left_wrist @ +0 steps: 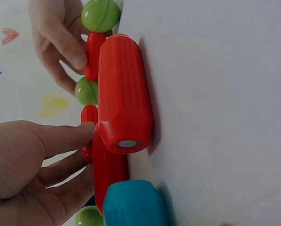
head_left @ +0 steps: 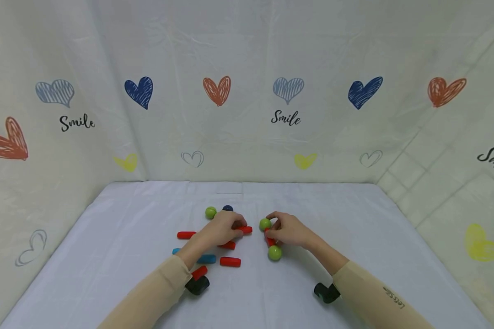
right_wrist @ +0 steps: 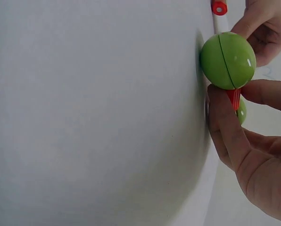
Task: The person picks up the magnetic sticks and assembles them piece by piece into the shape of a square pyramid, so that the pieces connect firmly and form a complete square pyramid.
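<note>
My left hand pinches a red magnetic rod between thumb and fingers, low over the white table. To its right, my right hand holds another red magnetic rod by its sides. A green ball sits at the far end of that rod and a second green ball at the near end, both touching it. In the right wrist view the near green ball hides most of the rod. The left wrist view shows the left thumb on its red rod, partly behind other rods.
Around the left hand lie several red rods and blue rods. Behind it are a green ball and a dark blue ball. Black cylindrical pieces show beside the left sleeve and right sleeve. A heart-printed curtain hangs behind the table.
</note>
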Available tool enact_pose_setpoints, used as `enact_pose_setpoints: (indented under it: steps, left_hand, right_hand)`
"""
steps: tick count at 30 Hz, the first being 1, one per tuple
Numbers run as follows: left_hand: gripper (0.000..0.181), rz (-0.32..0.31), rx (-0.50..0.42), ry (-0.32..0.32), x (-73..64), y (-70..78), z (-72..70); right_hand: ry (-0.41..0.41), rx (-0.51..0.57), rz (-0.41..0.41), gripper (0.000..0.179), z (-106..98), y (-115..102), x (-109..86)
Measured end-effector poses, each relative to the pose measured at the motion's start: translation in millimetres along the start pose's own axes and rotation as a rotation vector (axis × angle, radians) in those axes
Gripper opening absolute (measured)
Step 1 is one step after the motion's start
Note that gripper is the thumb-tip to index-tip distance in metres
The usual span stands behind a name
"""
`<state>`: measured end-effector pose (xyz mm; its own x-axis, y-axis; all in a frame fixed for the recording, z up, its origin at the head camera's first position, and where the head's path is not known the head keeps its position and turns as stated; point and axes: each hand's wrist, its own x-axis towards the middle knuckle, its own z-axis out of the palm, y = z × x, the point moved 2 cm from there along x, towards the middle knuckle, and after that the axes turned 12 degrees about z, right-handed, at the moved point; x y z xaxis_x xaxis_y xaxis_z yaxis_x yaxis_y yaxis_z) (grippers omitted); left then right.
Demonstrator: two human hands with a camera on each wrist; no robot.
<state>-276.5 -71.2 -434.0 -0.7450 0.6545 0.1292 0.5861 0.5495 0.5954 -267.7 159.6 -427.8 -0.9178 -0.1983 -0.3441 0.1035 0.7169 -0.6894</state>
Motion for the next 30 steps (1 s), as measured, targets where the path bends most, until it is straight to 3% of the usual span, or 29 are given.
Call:
enact_pose_setpoints:
  steps: [19,30]
  left_hand:
    - [0.022,0.001,0.003,0.007,14.9,3.5,2.1]
    - [0.024,-0.001,0.014,0.005,21.0,3.4,4.2]
  right_hand:
    - [-0.027,0.136,-0.003,0.047,4.3,5.5,1.0]
    - [-0.038,0.135,-0.007,0.045,6.3,4.8,-0.6]
